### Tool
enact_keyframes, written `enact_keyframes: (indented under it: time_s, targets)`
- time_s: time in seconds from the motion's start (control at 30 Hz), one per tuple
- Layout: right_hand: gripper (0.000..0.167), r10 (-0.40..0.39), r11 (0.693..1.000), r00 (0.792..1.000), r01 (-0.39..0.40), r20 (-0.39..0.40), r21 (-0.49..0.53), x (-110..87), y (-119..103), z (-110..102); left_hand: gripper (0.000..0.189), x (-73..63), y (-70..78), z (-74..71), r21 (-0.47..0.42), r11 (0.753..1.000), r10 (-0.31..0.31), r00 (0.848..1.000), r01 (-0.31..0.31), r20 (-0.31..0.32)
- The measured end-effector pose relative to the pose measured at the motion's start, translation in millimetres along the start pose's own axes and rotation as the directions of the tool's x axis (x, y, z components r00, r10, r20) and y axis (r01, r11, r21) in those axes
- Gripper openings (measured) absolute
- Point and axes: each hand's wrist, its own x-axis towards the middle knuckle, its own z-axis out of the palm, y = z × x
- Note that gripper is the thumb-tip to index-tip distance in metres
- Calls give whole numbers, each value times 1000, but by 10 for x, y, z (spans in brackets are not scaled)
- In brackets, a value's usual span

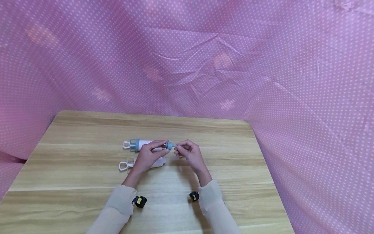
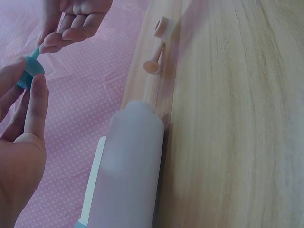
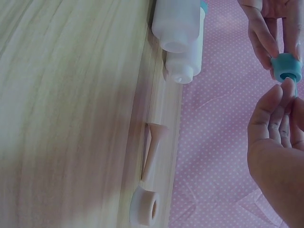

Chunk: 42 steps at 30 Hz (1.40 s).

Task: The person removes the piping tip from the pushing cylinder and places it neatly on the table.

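Observation:
My left hand pinches a teal ring-shaped cap between thumb and fingers, held up off the table. From the right, my right hand pinches a thin teal stem at the cap's opening; whether stem and cap are one piece I cannot tell. Below the left hand lie two syringe-like white tubes with ring handles. The farther tube has a teal collar; the nearer tube is plain and pale. In the right wrist view, a peach funnel-shaped piece and a peach ring cap lie on the table.
The wooden table carries these parts. A pink dotted cloth hangs behind it and along both sides. Black wrist cameras stick out from the left sleeve and the right sleeve.

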Motion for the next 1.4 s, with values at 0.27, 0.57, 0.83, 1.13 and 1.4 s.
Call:
enact_keyframes:
  time_s: [0.27, 0.57, 0.83, 1.13, 1.4]
  targets:
    - [18, -1, 1000, 1000, 2, 19, -14, -9, 17, 17, 40, -71, 345, 6, 30, 999, 23, 1000, -23, 9]
    - [16, -13, 1000, 1000, 14, 24, -18, -28, 54, 17, 39, -72, 323, 20, 34, 999, -3, 1000, 3, 1]
    - [17, 6, 1000, 998, -6, 55, -15, -35, 55, 17, 38, -91, 320, 24, 39, 999, 4, 1000, -4, 5]
    - [17, -2, 1000, 998, 3, 66, -20, -36, 64, 15, 38, -103, 348, 14, 48, 999, 8, 1000, -8, -3]
    - [16, -8, 1000, 997, 7, 74, 4, -41, 107, 9, 40, -50, 22, 31, 37, 998, 47, 999, -46, -18]
